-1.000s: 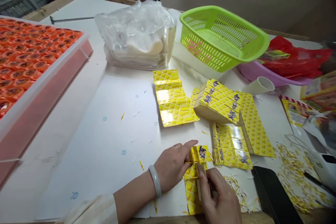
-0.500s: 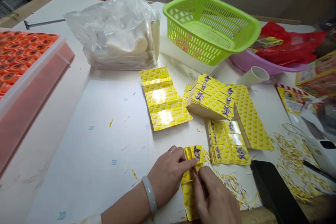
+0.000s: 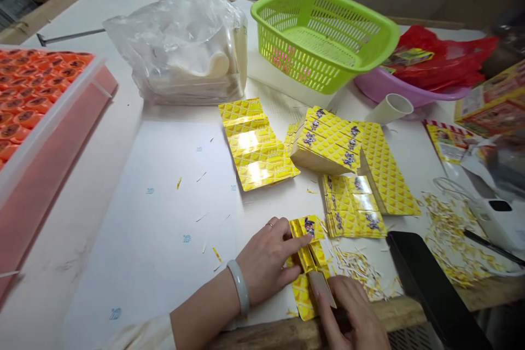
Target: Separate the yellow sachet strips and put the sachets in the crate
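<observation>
My left hand [image 3: 266, 257], with a ring and a pale bangle, presses a yellow printed card [image 3: 303, 298] onto the table near the front edge. Its index finger reaches across the card's upper part, and the thumb lies lower down. Between the thumb and fingers of my right hand [image 3: 353, 311] is a flat grey blade-like piece [image 3: 322, 287], lying over the card's middle. A slit or fold shows in the card just above this piece. Just beyond my hands lie a small stack of yellow cards [image 3: 355, 208] and a larger yellow sheet [image 3: 258, 145].
A thick card stack [image 3: 328, 139] sits below the green basket [image 3: 324, 38]. Paper scraps [image 3: 356, 268] and a black phone-like slab [image 3: 430, 284] lie right. A plastic bag [image 3: 184, 49] stands behind; a bin of orange pieces [image 3: 53, 175] is at left.
My right hand has moved down and toward me along the card, turning the grey piece so its flat face shows. My left hand stays on the card. The view has shifted slightly.
</observation>
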A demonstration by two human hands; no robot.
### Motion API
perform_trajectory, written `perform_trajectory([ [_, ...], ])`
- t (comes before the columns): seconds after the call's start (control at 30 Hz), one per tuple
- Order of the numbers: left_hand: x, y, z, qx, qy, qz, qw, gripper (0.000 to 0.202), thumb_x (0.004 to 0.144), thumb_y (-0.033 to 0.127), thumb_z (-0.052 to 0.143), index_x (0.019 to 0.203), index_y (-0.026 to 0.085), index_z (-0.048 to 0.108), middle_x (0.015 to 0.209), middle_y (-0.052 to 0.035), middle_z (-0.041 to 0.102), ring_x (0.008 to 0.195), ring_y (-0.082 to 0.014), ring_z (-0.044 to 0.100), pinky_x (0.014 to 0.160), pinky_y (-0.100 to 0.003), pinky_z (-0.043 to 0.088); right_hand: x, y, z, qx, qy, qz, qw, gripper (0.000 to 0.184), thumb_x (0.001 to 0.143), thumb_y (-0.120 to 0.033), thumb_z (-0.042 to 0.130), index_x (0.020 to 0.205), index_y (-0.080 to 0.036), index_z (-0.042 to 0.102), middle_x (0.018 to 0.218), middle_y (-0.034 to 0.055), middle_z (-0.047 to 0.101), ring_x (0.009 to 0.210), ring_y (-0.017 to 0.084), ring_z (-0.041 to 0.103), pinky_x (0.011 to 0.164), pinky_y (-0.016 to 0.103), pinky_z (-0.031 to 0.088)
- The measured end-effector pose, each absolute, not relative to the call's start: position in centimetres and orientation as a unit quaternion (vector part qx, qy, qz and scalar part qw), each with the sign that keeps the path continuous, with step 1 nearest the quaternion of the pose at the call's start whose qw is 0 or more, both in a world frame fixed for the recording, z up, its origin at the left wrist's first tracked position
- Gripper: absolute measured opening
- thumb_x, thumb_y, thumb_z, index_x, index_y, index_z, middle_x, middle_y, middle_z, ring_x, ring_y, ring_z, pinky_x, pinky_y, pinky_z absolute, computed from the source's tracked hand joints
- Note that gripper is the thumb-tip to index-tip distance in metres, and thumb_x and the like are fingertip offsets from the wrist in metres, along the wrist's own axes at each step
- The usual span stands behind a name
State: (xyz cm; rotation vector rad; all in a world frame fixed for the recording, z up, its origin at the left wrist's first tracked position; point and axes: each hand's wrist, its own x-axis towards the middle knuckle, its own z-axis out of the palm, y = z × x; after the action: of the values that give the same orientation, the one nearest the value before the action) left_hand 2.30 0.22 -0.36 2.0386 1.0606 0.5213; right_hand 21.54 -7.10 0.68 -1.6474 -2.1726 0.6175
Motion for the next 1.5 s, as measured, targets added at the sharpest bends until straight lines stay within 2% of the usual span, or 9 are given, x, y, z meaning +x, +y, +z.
perform_trajectory([
  [0.3, 2.5, 0.2, -0.4, 0.812, 0.396, 0.208, 0.375, 0.052, 0.077, 0.019, 0.064, 0.127, 0.023, 0.051, 0.096, -0.0062, 0.047, 0.089, -0.0212, 0.043, 0.079, -0.036, 0.044, 21.4, -7.5, 0.4, -0.582, -0.804, 0.116, 0.033, 0.008, 0.089, -0.023, 0.044, 0.084, -0.024, 0.051, 0.078, 0.0027, 0.056, 0.075, 0.021, 0.051, 0.065, 0.033, 0.040],
  [0.63, 2.9, 0.4, -0.2, 0.818, 0.389, 0.193, 0.376, 0.052, 0.078, 0.019, 0.063, 0.127, 0.024, 0.050, 0.098, -0.0072, 0.046, 0.091, -0.0225, 0.042, 0.079, -0.037, 0.045, 21.5, -7.4, 0.1, -0.567, -0.821, 0.071, -0.008, 0.007, 0.083, -0.017, 0.045, 0.086, -0.022, 0.050, 0.078, 0.0039, 0.054, 0.074, 0.023, 0.050, 0.065, 0.036, 0.037],
  [0.7, 2.9, 0.4, -0.2, 0.818, 0.391, 0.189, 0.376, 0.051, 0.078, 0.020, 0.063, 0.127, 0.025, 0.050, 0.099, -0.0074, 0.045, 0.092, -0.0228, 0.042, 0.080, -0.037, 0.045, 21.3, -7.3, 0.5, -0.571, -0.818, 0.064, -0.001, 0.003, 0.085, -0.022, 0.046, 0.084, -0.022, 0.049, 0.076, 0.0037, 0.053, 0.072, 0.023, 0.049, 0.065, 0.036, 0.036],
  [0.8, 2.9, 0.4, -0.1, 0.819, 0.397, 0.178, 0.373, 0.052, 0.078, 0.020, 0.063, 0.128, 0.026, 0.049, 0.099, -0.0074, 0.045, 0.091, -0.0230, 0.041, 0.079, -0.038, 0.045, 21.3, -7.0, 1.4, -0.578, -0.809, 0.097, 0.035, 0.011, 0.089, -0.028, 0.046, 0.080, -0.022, 0.046, 0.073, 0.0030, 0.052, 0.070, 0.021, 0.049, 0.062, 0.032, 0.036],
  [1.03, 3.0, 0.6, 0.5, 0.829, 0.390, 0.147, 0.374, 0.055, 0.077, 0.019, 0.063, 0.129, 0.025, 0.048, 0.101, -0.0076, 0.043, 0.093, -0.0236, 0.040, 0.082, -0.040, 0.045, 21.0, -6.8, 1.9, -0.553, -0.825, 0.109, 0.050, 0.012, 0.088, -0.016, 0.041, 0.080, -0.023, 0.047, 0.072, 0.0010, 0.054, 0.068, 0.020, 0.049, 0.066, 0.033, 0.035],
  [1.2, 3.0, 0.5, 1.0, 0.826, 0.395, 0.150, 0.372, 0.056, 0.074, 0.020, 0.061, 0.128, 0.024, 0.049, 0.099, -0.0077, 0.042, 0.092, -0.0243, 0.040, 0.082, -0.042, 0.044, 21.1, -6.5, 1.9, -0.573, -0.808, 0.127, 0.050, 0.011, 0.089, -0.025, 0.045, 0.079, -0.023, 0.050, 0.073, 0.0018, 0.056, 0.068, 0.020, 0.052, 0.063, 0.033, 0.040],
  [1.27, 2.9, 0.3, 1.3, 0.819, 0.400, 0.160, 0.378, 0.058, 0.072, 0.025, 0.062, 0.128, 0.023, 0.049, 0.099, -0.0079, 0.041, 0.093, -0.0248, 0.040, 0.082, -0.042, 0.044, 21.7, -6.0, 2.5, -0.579, -0.792, 0.185, 0.064, 0.011, 0.087, -0.033, 0.051, 0.085, -0.022, 0.052, 0.078, 0.0025, 0.059, 0.072, 0.019, 0.056, 0.063, 0.031, 0.045],
  [1.37, 2.8, 0.2, 1.5, 0.815, 0.395, 0.172, 0.387, 0.060, 0.071, 0.032, 0.063, 0.128, 0.022, 0.049, 0.100, -0.0085, 0.041, 0.095, -0.0257, 0.040, 0.084, -0.043, 0.043, 22.6, -5.0, 3.7, -0.591, -0.760, 0.243, 0.115, 0.034, 0.080, -0.041, 0.061, 0.106, -0.022, 0.051, 0.099, 0.0071, 0.060, 0.090, 0.020, 0.059, 0.073, 0.031, 0.051],
  [1.5, 2.7, 0.3, 1.4, 0.816, 0.386, 0.175, 0.393, 0.056, 0.074, 0.030, 0.059, 0.129, 0.022, 0.049, 0.097, -0.0072, 0.040, 0.092, -0.0243, 0.040, 0.082, -0.042, 0.043, 22.8, -3.6, 4.3, -0.556, -0.757, 0.300, 0.165, 0.043, 0.079, -0.033, 0.061, 0.119, -0.023, 0.049, 0.121, 0.0103, 0.053, 0.114, 0.023, 0.051, 0.093, 0.036, 0.047],
])
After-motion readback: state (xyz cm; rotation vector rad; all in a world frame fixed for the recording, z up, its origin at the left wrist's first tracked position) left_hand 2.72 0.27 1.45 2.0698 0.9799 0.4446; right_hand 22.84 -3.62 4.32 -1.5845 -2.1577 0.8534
